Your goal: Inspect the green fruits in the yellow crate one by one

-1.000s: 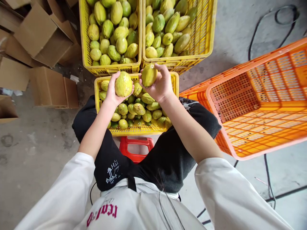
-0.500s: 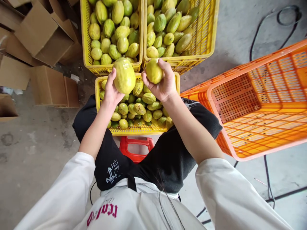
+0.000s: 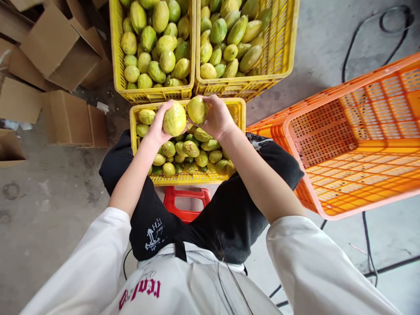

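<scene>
My left hand is closed round a yellow-green papaya, its thumb along the fruit's upper left side. In my right hand is a smaller yellow papaya, gripped from the right with the thumb on top. The two fruits are side by side, close together; whether they touch I cannot tell. Both are above the near yellow crate, which stands between my knees. Inside it lie several green and yellow papayas, partly hidden by my hands.
Beyond stand a left yellow crate and a right yellow crate, both holding papayas. An orange crate lies at my right. Cardboard boxes are piled on the left. A red stool is below me; black cable runs over the floor.
Both hands have come down towards the near crate and closer together, bringing the two papayas side by side. Each hand still holds its fruit, and the fruits appear turned.
</scene>
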The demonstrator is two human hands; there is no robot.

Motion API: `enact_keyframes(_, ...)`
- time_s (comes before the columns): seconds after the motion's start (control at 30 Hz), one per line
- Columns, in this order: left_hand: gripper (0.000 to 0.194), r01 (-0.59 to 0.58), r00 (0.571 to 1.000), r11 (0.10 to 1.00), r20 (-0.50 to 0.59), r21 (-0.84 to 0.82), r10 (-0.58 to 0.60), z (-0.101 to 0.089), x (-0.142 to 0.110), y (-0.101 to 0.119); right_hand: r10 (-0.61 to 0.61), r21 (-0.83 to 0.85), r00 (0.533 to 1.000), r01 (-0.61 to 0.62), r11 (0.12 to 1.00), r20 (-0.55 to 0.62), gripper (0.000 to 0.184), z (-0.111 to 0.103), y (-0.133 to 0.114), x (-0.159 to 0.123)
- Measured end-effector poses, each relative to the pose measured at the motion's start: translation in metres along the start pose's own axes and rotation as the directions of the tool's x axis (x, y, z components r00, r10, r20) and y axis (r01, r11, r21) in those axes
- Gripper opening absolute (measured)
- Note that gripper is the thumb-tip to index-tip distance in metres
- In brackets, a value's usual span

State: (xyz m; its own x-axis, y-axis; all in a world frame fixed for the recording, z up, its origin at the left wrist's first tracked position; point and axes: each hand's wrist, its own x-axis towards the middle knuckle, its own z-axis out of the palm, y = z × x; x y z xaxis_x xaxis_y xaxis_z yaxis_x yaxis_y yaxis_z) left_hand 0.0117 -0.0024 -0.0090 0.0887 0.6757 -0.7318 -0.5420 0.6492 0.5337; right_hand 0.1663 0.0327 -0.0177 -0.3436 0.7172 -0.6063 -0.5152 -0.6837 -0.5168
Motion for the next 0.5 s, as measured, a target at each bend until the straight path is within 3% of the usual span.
enact_keyframes(0.23, 0.038, 0.038, 0.994, 0.995, -0.094, -0.097, -0.047, -0.001, 0.003, -0.001, -0.007, -0.012, 1.0, 0.006, 1.0, -0.029, 0.016, -0.005, 0.005, 0.006)
enact_keyframes(0.4, 0.039, 0.007, 0.996, 0.999, -0.084, -0.037, -0.01, 0.002, 0.003, -0.002, -0.012, -0.073, 1.0, 0.01, 0.997, -0.016, 0.023, -0.001, 0.001, -0.002)
enact_keyframes(0.5, 0.049, -0.03, 0.998, 0.998, -0.063, -0.057, 0.026, 0.006, -0.003, 0.003, -0.022, -0.09, 1.0, 0.022, 0.996, 0.004, 0.024, 0.001, -0.002, -0.006)
